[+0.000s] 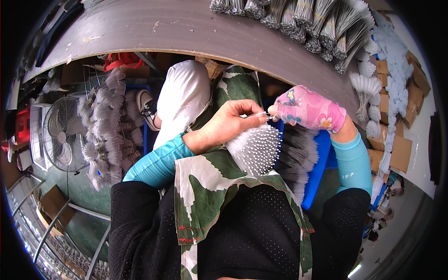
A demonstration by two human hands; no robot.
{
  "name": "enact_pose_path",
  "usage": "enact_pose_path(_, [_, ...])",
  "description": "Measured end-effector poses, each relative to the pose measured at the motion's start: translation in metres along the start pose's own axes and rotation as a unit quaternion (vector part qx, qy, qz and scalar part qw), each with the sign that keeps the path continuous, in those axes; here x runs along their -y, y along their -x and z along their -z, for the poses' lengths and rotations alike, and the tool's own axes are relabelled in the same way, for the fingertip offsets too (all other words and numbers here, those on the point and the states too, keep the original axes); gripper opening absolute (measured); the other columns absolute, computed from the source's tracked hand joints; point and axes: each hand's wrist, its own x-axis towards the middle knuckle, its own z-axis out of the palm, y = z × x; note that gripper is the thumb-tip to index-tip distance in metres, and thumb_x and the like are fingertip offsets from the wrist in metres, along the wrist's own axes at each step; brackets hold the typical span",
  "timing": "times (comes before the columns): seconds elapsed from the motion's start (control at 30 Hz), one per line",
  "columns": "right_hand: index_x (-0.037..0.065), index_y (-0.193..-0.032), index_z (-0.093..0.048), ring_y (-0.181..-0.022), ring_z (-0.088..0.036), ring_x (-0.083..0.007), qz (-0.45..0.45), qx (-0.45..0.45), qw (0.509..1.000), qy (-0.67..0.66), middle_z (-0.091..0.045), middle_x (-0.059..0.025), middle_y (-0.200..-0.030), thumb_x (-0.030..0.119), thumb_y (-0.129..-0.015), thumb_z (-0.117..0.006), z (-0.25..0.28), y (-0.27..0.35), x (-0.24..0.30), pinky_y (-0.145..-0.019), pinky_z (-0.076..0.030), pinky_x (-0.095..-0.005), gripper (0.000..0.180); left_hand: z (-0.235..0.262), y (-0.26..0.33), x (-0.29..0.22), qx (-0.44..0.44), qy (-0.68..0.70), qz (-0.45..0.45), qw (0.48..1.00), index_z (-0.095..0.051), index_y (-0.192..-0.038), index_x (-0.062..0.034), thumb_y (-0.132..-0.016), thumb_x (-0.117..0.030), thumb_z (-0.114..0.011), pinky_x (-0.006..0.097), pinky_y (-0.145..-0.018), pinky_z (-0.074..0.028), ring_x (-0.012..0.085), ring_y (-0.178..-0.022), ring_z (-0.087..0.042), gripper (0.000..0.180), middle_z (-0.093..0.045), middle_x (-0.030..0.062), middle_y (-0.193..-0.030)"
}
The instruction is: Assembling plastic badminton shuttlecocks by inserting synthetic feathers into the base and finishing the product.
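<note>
My left hand (233, 120) is bare and closed, its thumb and forefinger pinching a thin whitish strand (267, 115). Opposite it, my right hand (305, 109), in a pink flowered glove with bare fingertips, pinches the same small piece from the other side. Just under the left fingers, a fan-shaped bunch of thin stems with white bead-like tips (258, 150) rests against my camouflage apron (205, 198). Whether the strand belongs to that bunch is too small to tell. Turquoise sleeves cover both forearms.
A brown table (172, 35) curves across ahead, with tied bundles of grey wire stems (303, 18) at its far right. A blue bin (318, 168) beside my right knee holds more bunches. At left stand a fan (64, 135) and hanging white-tipped bunches (109, 121). Cardboard boxes (400, 154) stand at right.
</note>
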Motion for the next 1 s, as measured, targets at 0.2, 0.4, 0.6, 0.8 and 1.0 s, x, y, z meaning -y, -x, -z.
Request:
enact_pose_path(0.2, [0.003, -0.069, -0.064, -0.053, -0.048, -0.0112, 0.039, 0.002, 0.998, 0.056, -0.053, -0.0044, -0.054, 0.037, -0.084, -0.059, 0.004, -0.002, -0.002, -0.052, -0.039, -0.0288, 0.038, 0.000, -0.001, -0.001, 0.000, -0.004, 0.009, 1.000, -0.062, -0.090, -0.0021, -0.087, -0.011, -0.062, 0.018, -0.066, -0.041, 0.0016, -0.074, -0.049, 0.009, -0.058, -0.0043, -0.079])
enact_pose_path(0.4, [0.002, -0.073, -0.063, -0.056, -0.049, -0.0101, 0.033, -0.012, 0.999, -0.029, -0.054, -0.0034, -0.057, 0.033, -0.084, -0.061, 0.007, -0.003, -0.008, -0.055, -0.040, -0.0284, 0.033, 0.002, -0.002, 0.004, -0.015, 0.039, 0.022, 0.999, -0.060, -0.095, -0.0022, -0.088, -0.010, -0.060, 0.019, -0.072, -0.042, 0.0028, -0.080, -0.051, 0.011, -0.058, -0.0037, -0.085])
enact_pose_path(0.6, [-0.001, -0.093, -0.061, -0.077, -0.052, -0.0079, 0.152, -0.114, 0.966, -0.173, -0.058, -0.0010, -0.082, 0.014, -0.071, -0.076, -0.024, 0.001, -0.010, -0.070, -0.044, -0.0238, 0.031, -0.001, -0.002, 0.013, -0.061, 0.091, -0.057, 0.992, -0.055, -0.094, -0.0044, -0.084, -0.013, -0.066, 0.019, -0.069, -0.043, 0.0038, -0.079, -0.050, 0.016, -0.056, -0.0022, -0.088])
enact_pose_path(0.8, [-0.001, -0.087, -0.064, -0.073, -0.058, -0.0106, 0.220, -0.185, 0.950, -0.120, -0.063, -0.0079, -0.078, 0.012, -0.069, -0.076, -0.051, -0.005, -0.015, -0.069, -0.047, -0.0269, 0.025, 0.004, -0.001, 0.024, -0.126, 0.036, -0.108, 0.985, -0.053, -0.088, -0.0054, -0.082, -0.013, -0.068, 0.019, -0.066, -0.041, 0.0032, -0.072, -0.046, 0.018, -0.052, -0.0043, -0.080])
enact_pose_path(1.0, [-0.002, -0.089, -0.064, -0.074, -0.056, -0.0084, 0.224, -0.277, 0.934, -0.029, -0.063, -0.0044, -0.079, 0.010, -0.077, -0.068, -0.060, -0.011, -0.031, -0.069, -0.045, -0.0239, 0.017, 0.007, 0.010, 0.011, -0.053, 0.135, -0.029, 0.989, -0.060, -0.093, -0.0021, -0.089, -0.021, -0.061, 0.020, -0.071, -0.043, 0.0039, -0.079, -0.051, 0.020, -0.058, -0.0025, -0.086])
